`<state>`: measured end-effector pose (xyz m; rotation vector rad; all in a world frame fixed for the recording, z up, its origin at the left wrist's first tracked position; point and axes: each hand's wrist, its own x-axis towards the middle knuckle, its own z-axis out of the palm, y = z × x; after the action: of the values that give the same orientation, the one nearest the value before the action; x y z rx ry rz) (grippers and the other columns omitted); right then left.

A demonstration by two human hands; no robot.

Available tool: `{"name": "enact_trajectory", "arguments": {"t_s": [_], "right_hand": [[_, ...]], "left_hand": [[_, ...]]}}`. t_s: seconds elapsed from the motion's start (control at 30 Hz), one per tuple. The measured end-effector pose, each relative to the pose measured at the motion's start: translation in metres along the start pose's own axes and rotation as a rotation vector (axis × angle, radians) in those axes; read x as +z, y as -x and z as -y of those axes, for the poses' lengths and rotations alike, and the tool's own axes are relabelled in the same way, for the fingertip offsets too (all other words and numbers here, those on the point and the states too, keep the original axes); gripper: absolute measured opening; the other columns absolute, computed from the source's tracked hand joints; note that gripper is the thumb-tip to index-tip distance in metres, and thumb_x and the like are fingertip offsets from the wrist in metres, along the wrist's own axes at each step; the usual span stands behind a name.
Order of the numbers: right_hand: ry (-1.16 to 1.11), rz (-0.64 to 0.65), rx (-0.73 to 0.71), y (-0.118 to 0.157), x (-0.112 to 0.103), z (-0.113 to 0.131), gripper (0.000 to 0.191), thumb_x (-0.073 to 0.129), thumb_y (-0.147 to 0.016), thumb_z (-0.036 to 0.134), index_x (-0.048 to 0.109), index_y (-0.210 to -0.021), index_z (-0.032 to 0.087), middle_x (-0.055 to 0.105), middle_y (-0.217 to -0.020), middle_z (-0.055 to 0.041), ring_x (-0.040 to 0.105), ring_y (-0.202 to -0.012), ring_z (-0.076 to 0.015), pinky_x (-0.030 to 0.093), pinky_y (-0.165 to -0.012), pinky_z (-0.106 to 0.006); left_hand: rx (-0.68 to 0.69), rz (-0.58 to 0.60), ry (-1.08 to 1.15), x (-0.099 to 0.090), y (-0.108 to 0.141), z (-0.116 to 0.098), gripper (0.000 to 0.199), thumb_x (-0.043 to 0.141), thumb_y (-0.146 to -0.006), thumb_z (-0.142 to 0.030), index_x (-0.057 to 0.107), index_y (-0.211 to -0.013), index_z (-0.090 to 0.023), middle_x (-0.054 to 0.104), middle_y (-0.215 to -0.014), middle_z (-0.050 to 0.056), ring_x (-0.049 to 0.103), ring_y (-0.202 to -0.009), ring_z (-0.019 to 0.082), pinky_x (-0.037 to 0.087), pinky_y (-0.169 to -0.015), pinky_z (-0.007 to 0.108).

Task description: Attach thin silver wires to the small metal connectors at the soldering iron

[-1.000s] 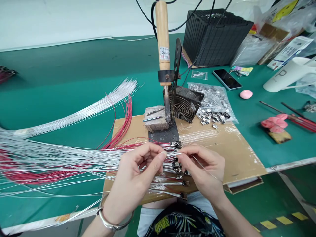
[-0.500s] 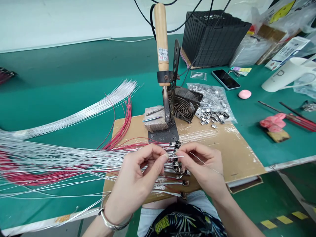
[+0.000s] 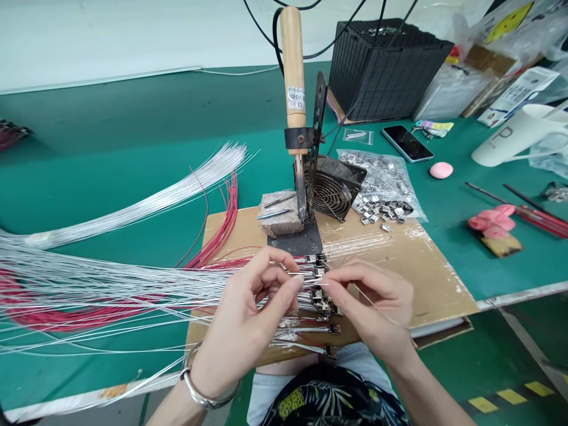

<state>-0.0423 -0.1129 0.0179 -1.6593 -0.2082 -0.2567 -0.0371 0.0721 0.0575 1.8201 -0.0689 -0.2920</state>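
Thumb and forefinger of my left hand [image 3: 261, 313] pinch thin white wires just left of the connectors. Facing it, my right hand [image 3: 373, 302] pinches the tip of a white wire [image 3: 375, 305], whose length trails back under the palm. A small gap separates the two sets of fingertips. Below and behind them, small metal connectors [image 3: 331, 329] with wires attached lie in a column on the brown board [image 3: 426, 278]. Many white wires [image 3: 110, 278] run off to the left, with red wires [image 3: 80, 319] among them. My fingers hide part of the connectors.
A wooden-handled soldering iron [image 3: 293, 71] stands clamped upright over a grey block [image 3: 281, 222]. Behind it sits a small black fan [image 3: 331, 192]. Loose connectors spill from a plastic bag [image 3: 377, 171]. Farther right are a phone [image 3: 407, 143], a white mug [image 3: 508, 136] and a black crate [image 3: 386, 71].
My right hand has shifted slightly right, and its fingertips have drawn a little away from the left ones. My left hand keeps its pinch almost in place.
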Motion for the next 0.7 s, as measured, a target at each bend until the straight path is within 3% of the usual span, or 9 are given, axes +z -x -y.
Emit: {"name": "enact_trajectory", "arguments": {"t_s": [0.07,0.13,0.27,0.4,0.5,0.6,0.7], "right_hand": [[0.062,-0.019,-0.13,0.002,0.0,0.001,0.016,0.078,-0.084,0.007,0.08,-0.089,0.022,0.074,-0.074,-0.0005,0.061,-0.064,-0.0134,0.048,-0.061,-0.029],[0.092,-0.054,-0.148,0.002,0.0,0.002,0.019,0.079,-0.083,0.006,0.08,-0.092,0.023,0.072,-0.075,0.0002,0.061,-0.065,-0.0127,0.048,-0.061,-0.028],[0.014,-0.082,0.12,0.0,0.002,-0.001,0.008,0.082,-0.084,0.018,0.078,-0.08,0.023,0.068,-0.071,0.0018,0.058,-0.062,-0.0108,0.044,-0.056,-0.024],[-0.149,-0.04,0.379,-0.003,0.001,-0.007,0.016,0.083,-0.084,0.033,0.076,-0.076,0.022,0.06,-0.06,0.0037,0.049,-0.054,-0.009,0.039,-0.052,-0.023],[-0.217,-0.002,0.433,-0.005,-0.003,-0.012,0.022,0.083,-0.085,0.036,0.072,-0.076,0.02,0.055,-0.056,0.0052,0.046,-0.052,-0.0083,0.035,-0.051,-0.023],[-0.267,0.047,0.478,-0.006,-0.007,-0.015,0.027,0.082,-0.086,0.039,0.069,-0.074,0.02,0.052,-0.053,0.0063,0.044,-0.049,-0.0081,0.031,-0.05,-0.024],[-0.296,0.086,0.507,-0.006,-0.009,-0.015,0.03,0.082,-0.087,0.041,0.066,-0.072,0.02,0.051,-0.051,0.007,0.043,-0.048,-0.0084,0.031,-0.05,-0.025]], "left_hand": [[0.02,0.033,-0.003,0.0,0.0,0.0,0.008,0.06,-0.101,-0.028,0.058,-0.097,-0.021,0.066,-0.07,-0.005,0.061,-0.066,0.012,0.046,-0.065,0.023],[0.048,0.059,-0.021,0.0,0.0,0.0,0.008,0.058,-0.101,-0.027,0.06,-0.096,-0.021,0.067,-0.073,-0.004,0.063,-0.068,0.012,0.047,-0.067,0.023],[0.117,0.042,-0.086,0.001,0.003,0.004,0.007,0.058,-0.101,-0.024,0.064,-0.101,-0.022,0.07,-0.075,-0.003,0.064,-0.069,0.013,0.048,-0.066,0.024],[0.233,-0.019,-0.268,0.006,0.007,0.013,0.017,0.064,-0.097,-0.021,0.065,-0.112,-0.027,0.071,-0.084,-0.004,0.056,-0.059,0.012,0.044,-0.053,0.025],[0.415,-0.138,-0.402,0.012,0.007,0.021,0.027,0.067,-0.094,-0.012,0.064,-0.116,-0.028,0.073,-0.097,-0.004,0.049,-0.055,0.009,0.042,-0.052,0.024],[0.649,-0.239,-0.497,0.017,0.003,0.026,0.024,0.064,-0.094,-0.002,0.065,-0.106,-0.022,0.072,-0.092,-0.003,0.058,-0.066,0.01,0.047,-0.065,0.025],[0.756,-0.251,-0.535,0.019,-0.001,0.03,0.023,0.063,-0.092,0.003,0.065,-0.102,-0.018,0.072,-0.087,0.0,0.065,-0.08,0.013,0.049,-0.075,0.027]]}}
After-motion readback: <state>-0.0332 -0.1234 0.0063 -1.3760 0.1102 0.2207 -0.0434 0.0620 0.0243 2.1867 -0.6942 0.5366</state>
